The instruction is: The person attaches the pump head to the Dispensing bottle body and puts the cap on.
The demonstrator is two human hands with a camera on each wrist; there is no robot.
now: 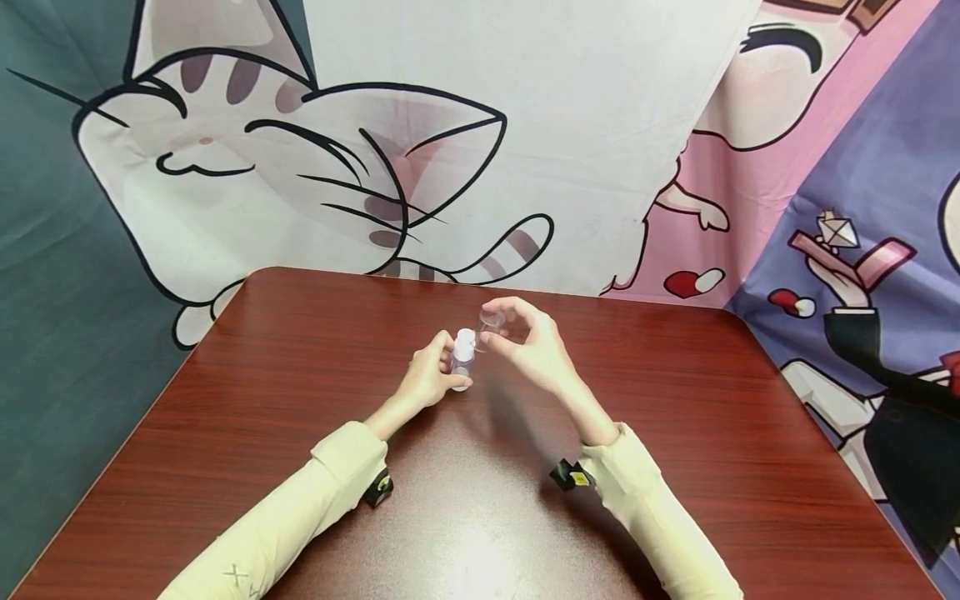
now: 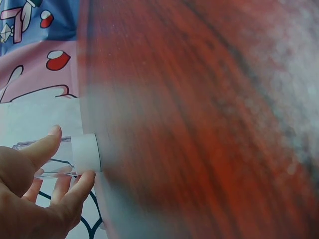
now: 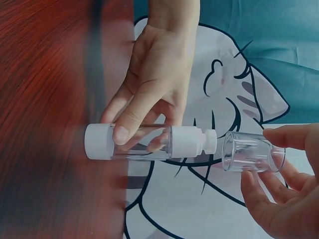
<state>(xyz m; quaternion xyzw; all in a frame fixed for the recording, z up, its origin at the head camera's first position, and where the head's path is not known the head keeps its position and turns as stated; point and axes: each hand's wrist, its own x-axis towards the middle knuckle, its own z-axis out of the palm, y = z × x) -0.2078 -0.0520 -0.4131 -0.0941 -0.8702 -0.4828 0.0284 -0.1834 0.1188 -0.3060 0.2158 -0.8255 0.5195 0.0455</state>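
A small clear pump bottle (image 3: 142, 142) with a white base and a white pump top (image 3: 192, 141) is held by my left hand (image 1: 430, 372), thumb on one side and fingers on the other. In the left wrist view the white base (image 2: 86, 153) of the bottle shows beyond the left hand (image 2: 45, 194). My right hand (image 1: 531, 343) pinches a clear plastic cap (image 3: 251, 152) between thumb and fingers. The cap's open end faces the pump top, with a narrow gap between them in the right wrist view.
The brown wooden table (image 1: 300, 350) spreads under both arms. Behind it hangs a cloth backdrop (image 1: 600, 150) with cartoon drawings. A black wrist device (image 1: 377, 488) is strapped at the left sleeve, another black device (image 1: 567, 475) at the right.
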